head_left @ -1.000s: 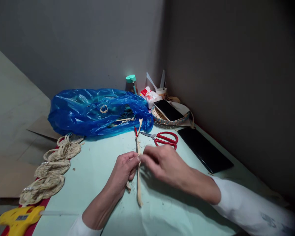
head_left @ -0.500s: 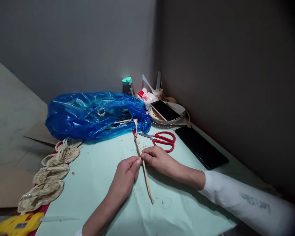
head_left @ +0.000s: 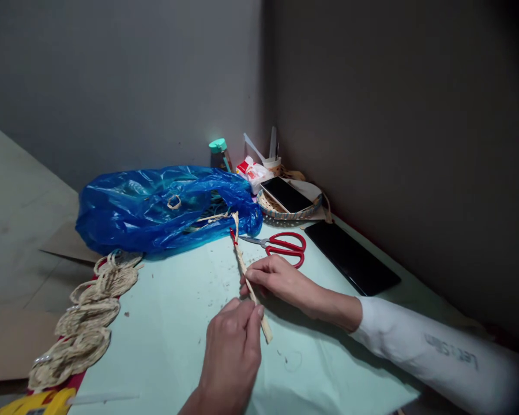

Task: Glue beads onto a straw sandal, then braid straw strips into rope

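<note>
A pale, flat strip of plant fibre, like raffia or straw (head_left: 239, 257), runs from the blue bag's edge down between my hands. My right hand (head_left: 281, 281) pinches it midway along, fingertips closed. Lower down, my left hand (head_left: 236, 340) grips the same strip between thumb and curled fingers, just above its loose end. Near the strip's upper part a small red clip or tie (head_left: 233, 236) sits against it. Red-handled scissors (head_left: 285, 248) lie just beyond my right hand, their blades pointing left toward the strip.
A blue plastic bag (head_left: 155, 207) holds more strands. Woven straw pieces (head_left: 86, 314) line the left edge above a yellow glue gun (head_left: 47, 402). A black tablet-like slab (head_left: 352, 259) lies right. Behind stand a basket (head_left: 294, 215) with a phone (head_left: 286, 194) and a green-lidded jar (head_left: 218, 151).
My left hand has slid down the strip, away from my right hand, toward the loose end. My right hand still pinches the strip. The view has shifted slightly.
</note>
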Available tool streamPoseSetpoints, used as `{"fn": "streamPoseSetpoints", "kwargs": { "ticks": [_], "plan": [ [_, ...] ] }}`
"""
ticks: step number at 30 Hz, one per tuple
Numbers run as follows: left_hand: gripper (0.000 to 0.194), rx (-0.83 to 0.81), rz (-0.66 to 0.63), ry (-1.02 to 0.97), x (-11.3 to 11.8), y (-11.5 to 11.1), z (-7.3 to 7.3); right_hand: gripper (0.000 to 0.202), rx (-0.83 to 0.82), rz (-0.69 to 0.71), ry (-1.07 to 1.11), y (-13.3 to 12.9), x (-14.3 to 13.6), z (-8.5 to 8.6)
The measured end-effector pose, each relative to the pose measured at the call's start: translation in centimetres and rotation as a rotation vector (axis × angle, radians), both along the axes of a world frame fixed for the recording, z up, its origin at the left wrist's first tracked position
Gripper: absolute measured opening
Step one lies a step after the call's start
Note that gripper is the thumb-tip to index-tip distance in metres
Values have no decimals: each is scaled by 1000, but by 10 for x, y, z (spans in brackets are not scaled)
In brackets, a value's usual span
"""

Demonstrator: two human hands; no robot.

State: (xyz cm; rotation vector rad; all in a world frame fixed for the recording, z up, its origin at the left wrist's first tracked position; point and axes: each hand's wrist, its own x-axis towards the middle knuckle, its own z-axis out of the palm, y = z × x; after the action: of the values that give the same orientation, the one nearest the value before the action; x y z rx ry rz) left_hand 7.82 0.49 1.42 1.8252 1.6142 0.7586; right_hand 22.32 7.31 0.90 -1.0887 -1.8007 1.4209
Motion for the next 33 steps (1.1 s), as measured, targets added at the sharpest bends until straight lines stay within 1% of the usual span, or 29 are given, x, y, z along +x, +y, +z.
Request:
{"fn": "streamPoseSetpoints", "kwargs": {
  "ticks": [3,5,7,8,9,11,13,14,15,16,18,20,22,24,28,31,33],
  "plan": [
    [30,-14,-53,32,6,-6,-5,29,-82,6,25,-3,-1,0],
    [31,-21,-129,41,9,-12,-9,28,-91,2,23,-4,-2,-1],
    [34,15,-180,24,10,-16,-9,29,-95,0,15,-3,-2,-3],
    [37,41,-174,0,9,-16,-8,27,-96,0,10,-3,-2,-3],
    [39,63,-141,-34,6,-14,-6,26,-96,-1,8,-3,-2,-4],
    [40,68,-12,-137,-1,-5,-1,24,-99,3,4,-2,-1,-4],
    [34,-6,138,-284,-10,9,3,24,-93,2,-19,-2,-1,-3],
    [30,-59,182,-377,-13,17,3,25,-77,-1,-36,-3,-2,-2],
    [27,-115,186,-464,-15,23,3,26,-47,0,-48,-3,-3,-2],
    [27,-166,163,-535,-16,29,2,27,-7,1,-51,-4,-4,-2],
    [31,-234,75,-645,-14,37,-2,28,75,10,-37,-5,-5,-2],
    [30,-278,5,-716,-11,39,-4,27,107,43,-10,-6,-7,-4],
    [29,-339,-16,-748,-10,40,-5,24,111,85,-4,-6,-7,-5],
    [29,-411,-3,-735,-10,42,-5,22,126,117,-29,-6,-6,-5],
    [29,-479,35,-666,-13,46,-4,22,211,125,-187,-8,-2,-1],
    [24,-502,26,-649,-14,46,-5,18,322,105,-424,-11,1,6],
    [21,-474,28,-609,-13,43,-6,19,378,108,-596,-13,2,10]
  ]
}}
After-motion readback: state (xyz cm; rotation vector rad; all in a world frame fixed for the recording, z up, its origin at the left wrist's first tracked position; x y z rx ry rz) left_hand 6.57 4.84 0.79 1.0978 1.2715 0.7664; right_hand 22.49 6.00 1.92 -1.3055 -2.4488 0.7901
